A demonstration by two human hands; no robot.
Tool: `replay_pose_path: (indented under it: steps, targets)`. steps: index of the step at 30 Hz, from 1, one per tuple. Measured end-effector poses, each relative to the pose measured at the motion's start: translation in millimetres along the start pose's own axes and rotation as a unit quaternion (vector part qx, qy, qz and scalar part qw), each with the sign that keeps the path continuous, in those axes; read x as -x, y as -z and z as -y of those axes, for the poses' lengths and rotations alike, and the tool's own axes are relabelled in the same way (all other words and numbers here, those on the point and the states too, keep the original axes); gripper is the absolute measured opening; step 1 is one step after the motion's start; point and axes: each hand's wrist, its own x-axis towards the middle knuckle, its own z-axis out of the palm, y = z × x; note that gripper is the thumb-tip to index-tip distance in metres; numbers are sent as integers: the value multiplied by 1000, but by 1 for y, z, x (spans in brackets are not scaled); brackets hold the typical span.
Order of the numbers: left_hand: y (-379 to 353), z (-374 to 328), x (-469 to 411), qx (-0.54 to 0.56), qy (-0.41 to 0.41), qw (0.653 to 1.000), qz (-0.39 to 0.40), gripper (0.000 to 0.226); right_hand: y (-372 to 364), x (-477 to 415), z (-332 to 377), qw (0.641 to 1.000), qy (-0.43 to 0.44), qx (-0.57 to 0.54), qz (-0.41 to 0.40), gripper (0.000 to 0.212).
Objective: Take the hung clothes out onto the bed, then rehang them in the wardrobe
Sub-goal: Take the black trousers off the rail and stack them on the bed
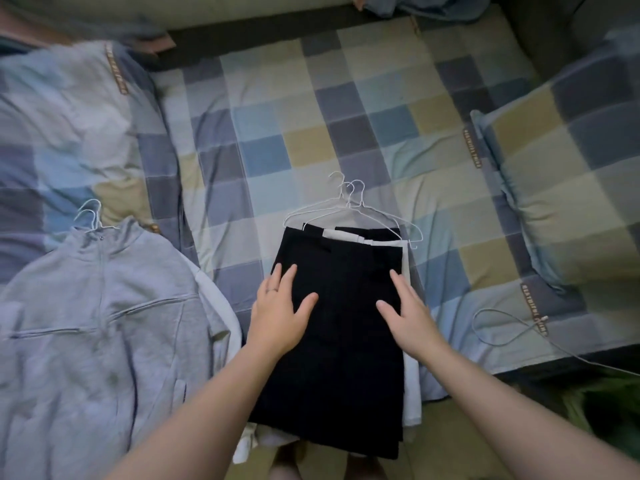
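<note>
My left hand [280, 306] and right hand [407, 311] lie flat, fingers straight, gripping nothing, on black trousers [332, 341] on white wire hangers [349, 206], atop the checked bed [311, 133]; grey sweatshirt [97, 334] beside.

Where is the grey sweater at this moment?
In the head view, the grey sweater lies on the bed at lower left, left of the black garment.

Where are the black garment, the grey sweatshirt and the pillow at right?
black garment [346, 341], head view, middle of the fabric
grey sweatshirt [104, 323], head view, chest
pillow [561, 188], head view, top face
</note>
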Motion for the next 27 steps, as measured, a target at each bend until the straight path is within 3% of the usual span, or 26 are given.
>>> replay_pose_path:
  steps: [6,15,22,27]
  targets:
    - [35,-5,60,-49,-63,997,5,70,8,77,30,999,20,-26,-37,64]
    - [77,-23,127,-94,-195,976,5,72,-1,182,62,984,23,11,-177,64]
    - [55,-63,148,-143,-316,936,67,72,-3,264,35,957,-53,32,-285,63]
    - [17,-114,186,-174,-410,888,118,73,10,334,-1,928,-115,15,-354,62]
